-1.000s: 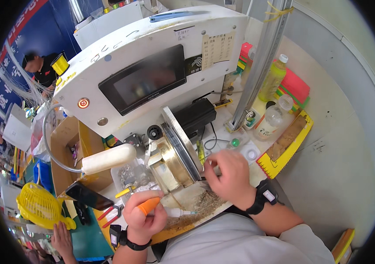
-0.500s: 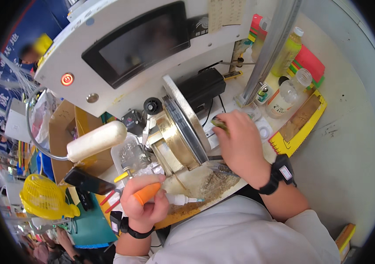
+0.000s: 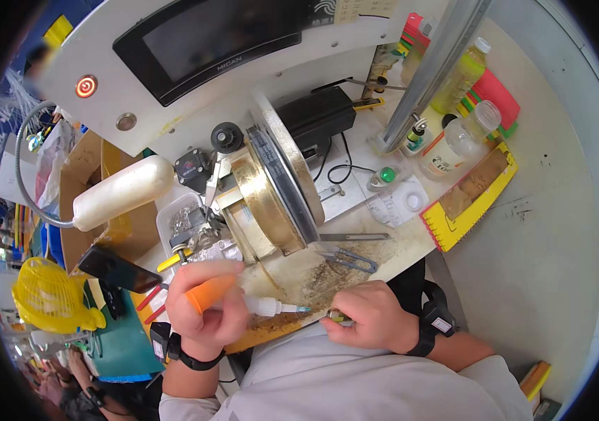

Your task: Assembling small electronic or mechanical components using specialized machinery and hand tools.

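Observation:
My left hand (image 3: 205,319) is closed round the orange handle of a slim tool (image 3: 213,292). Its white collar (image 3: 263,306) narrows to a bluish tip that points right. Close to that tip, just in front of my shirt, my right hand (image 3: 377,317) grips a small yellow-green thing (image 3: 340,317) with a metal-looking end. Fingers hide most of it, so its kind is unclear; a short gap separates it from the tool tip. Beyond both hands stands the machine's brass-coloured ring (image 3: 257,193), beside a black-edged wheel (image 3: 287,186).
Tweezers (image 3: 352,236) and dark pliers-like tools (image 3: 349,259) lie on the stained bench. A green-capped small container (image 3: 386,175), a bottle (image 3: 448,151) and a yellow tray (image 3: 468,200) stand right. On the left are a white cylinder (image 3: 124,193), a phone (image 3: 118,269) and a yellow fan (image 3: 54,295).
My right hand has come from beside the machine down toward my body with the yellow-green thing, stopping near the tool tip. The green-capped container now shows. The left hand still holds the orange-handled tool.

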